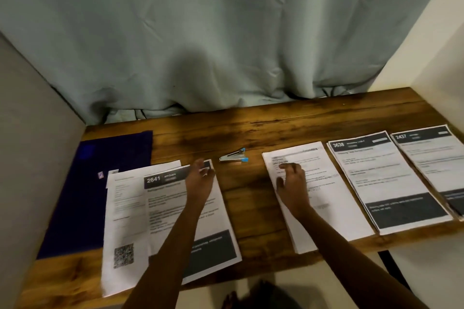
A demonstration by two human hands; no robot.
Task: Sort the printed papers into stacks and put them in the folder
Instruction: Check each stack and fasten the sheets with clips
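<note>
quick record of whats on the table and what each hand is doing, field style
table: wooden
folder: dark blue, flat, far left
QR sheet: overlaps the folder, partly under 2641 sheet
2641 sheet: on top, left of centre
stapler: small, on bare wood, centre
plain stack: right of centre
3638 stack: next right
2437 stack: far right
left hand: at top right corner of 2641 sheet, grip unclear
right hand: fingers rest on plain stack
</note>
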